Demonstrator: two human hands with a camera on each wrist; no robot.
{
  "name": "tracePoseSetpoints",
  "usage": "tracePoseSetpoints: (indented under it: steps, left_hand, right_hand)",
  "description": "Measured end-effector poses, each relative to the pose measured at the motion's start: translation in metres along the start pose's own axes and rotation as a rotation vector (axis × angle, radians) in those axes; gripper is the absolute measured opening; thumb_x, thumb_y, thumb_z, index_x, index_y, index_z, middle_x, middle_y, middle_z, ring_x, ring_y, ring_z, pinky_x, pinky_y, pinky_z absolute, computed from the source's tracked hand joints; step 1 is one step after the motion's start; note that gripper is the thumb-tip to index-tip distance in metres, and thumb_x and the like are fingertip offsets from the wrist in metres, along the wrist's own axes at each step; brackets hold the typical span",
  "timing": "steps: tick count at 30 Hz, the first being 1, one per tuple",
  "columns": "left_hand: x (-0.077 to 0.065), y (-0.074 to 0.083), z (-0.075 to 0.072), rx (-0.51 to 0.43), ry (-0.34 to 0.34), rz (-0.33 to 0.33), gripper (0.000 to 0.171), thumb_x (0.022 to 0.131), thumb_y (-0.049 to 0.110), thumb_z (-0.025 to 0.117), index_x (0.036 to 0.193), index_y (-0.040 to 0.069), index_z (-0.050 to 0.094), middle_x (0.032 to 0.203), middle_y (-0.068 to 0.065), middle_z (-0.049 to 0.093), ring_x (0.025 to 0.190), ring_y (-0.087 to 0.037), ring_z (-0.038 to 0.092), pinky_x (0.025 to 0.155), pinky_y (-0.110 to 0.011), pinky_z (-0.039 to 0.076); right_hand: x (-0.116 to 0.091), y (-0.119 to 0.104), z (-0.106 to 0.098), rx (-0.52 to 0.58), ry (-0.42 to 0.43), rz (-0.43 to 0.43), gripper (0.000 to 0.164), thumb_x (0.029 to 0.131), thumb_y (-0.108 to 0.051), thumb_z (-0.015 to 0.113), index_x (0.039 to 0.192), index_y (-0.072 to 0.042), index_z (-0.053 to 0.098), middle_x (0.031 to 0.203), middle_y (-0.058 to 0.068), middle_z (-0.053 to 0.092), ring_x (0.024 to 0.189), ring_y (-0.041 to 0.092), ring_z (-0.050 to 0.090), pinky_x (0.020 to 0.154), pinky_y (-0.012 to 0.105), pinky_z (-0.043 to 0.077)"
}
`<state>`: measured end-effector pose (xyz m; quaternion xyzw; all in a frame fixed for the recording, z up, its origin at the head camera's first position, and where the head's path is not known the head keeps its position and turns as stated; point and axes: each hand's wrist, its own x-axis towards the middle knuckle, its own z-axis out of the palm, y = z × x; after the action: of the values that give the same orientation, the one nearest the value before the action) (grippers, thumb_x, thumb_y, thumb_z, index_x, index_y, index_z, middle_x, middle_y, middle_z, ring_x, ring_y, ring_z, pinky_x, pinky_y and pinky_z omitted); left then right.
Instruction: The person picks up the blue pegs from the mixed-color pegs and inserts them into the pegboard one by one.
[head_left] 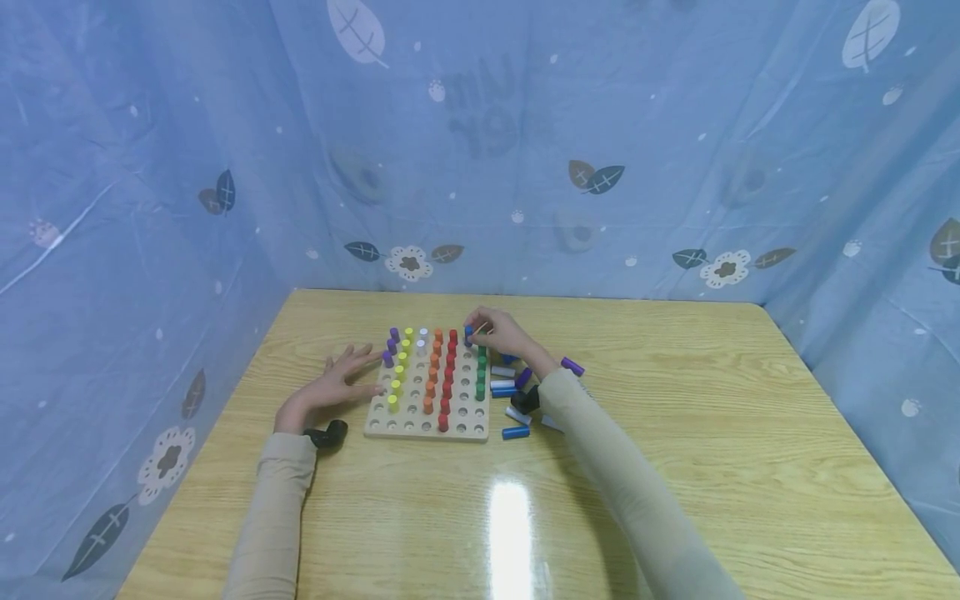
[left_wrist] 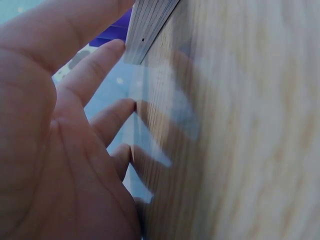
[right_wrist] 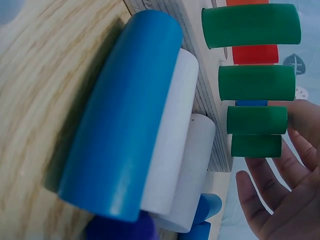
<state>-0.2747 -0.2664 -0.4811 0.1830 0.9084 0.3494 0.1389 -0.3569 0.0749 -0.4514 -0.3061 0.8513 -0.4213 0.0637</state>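
Observation:
A pegboard (head_left: 420,435) of pale wood lies on the table, with upright columns of purple, yellow, white, orange, red and green pegs (head_left: 481,375). At the far end of the column between red and green, my right hand (head_left: 504,335) pinches a blue peg (head_left: 468,335), which stands upright; whether it sits in its hole cannot be told. In the right wrist view, green pegs mostly hide the blue peg. My left hand (head_left: 333,385) is spread at the board's left edge. The left wrist view shows its fingers (left_wrist: 92,72) extended, one at the board's corner.
Loose pegs lie right of the board: blue (head_left: 515,432), white (head_left: 503,372) and purple (head_left: 572,367), several under my right forearm. The right wrist view shows a blue peg (right_wrist: 122,115) close up beside the board. A blue patterned curtain (head_left: 517,167) hangs behind the table.

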Motion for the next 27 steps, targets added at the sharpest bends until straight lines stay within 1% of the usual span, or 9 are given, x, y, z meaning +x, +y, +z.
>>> tracePoseSetpoints:
  steps: [7,13,19,24,27]
  left_hand:
    - [0.0008,-0.001,0.0001,0.004,0.0,0.001,0.074,0.085,0.044,0.063,0.147,0.022,0.028,0.156,-0.014,0.006,0.141,-0.036,-0.013,0.106,-0.058,-0.022]
    - [0.0008,-0.0009,-0.0001,0.005,-0.001,0.0,0.074,0.084,0.045,0.063,0.147,0.023,0.028,0.156,-0.014,0.006,0.141,-0.036,-0.013,0.106,-0.058,-0.022]
    - [0.0017,-0.002,0.0001,0.003,-0.001,-0.002,0.074,0.085,0.046,0.062,0.147,0.024,0.028,0.156,-0.014,0.006,0.141,-0.035,-0.013,0.106,-0.058,-0.022]
    - [0.0019,-0.0038,-0.0001,0.008,0.002,-0.002,0.074,0.085,0.048,0.061,0.147,0.025,0.028,0.156,-0.012,0.006,0.141,-0.035,-0.013,0.106,-0.058,-0.022]
    - [0.0016,-0.0032,-0.0007,0.008,-0.001,-0.004,0.074,0.085,0.048,0.061,0.147,0.025,0.028,0.156,-0.012,0.005,0.141,-0.035,-0.013,0.106,-0.058,-0.021]
  right_hand:
    - [0.001,-0.0007,0.0005,0.01,-0.008,0.009,0.021,0.086,-0.006,0.064,0.107,-0.001,0.059,0.102,0.015,0.062,0.096,0.028,0.059,0.085,0.037,0.052]
    - [0.0015,0.0021,0.0001,0.004,-0.007,0.019,0.022,0.087,-0.008,0.064,0.107,-0.002,0.059,0.102,0.013,0.062,0.096,0.026,0.059,0.085,0.036,0.051]
    - [0.0024,0.0041,-0.0014,0.002,-0.019,0.019,0.025,0.087,-0.008,0.063,0.11,0.001,0.058,0.102,0.013,0.062,0.097,0.026,0.059,0.084,0.035,0.052]
    - [0.0016,0.0011,-0.0057,0.006,-0.033,0.041,0.027,0.089,-0.01,0.062,0.114,0.0,0.058,0.102,0.011,0.063,0.094,0.025,0.061,0.082,0.034,0.052]
    - [-0.0001,-0.0026,-0.0094,0.016,-0.039,0.036,0.028,0.089,-0.008,0.06,0.116,0.002,0.056,0.102,0.013,0.063,0.094,0.026,0.061,0.084,0.036,0.052]
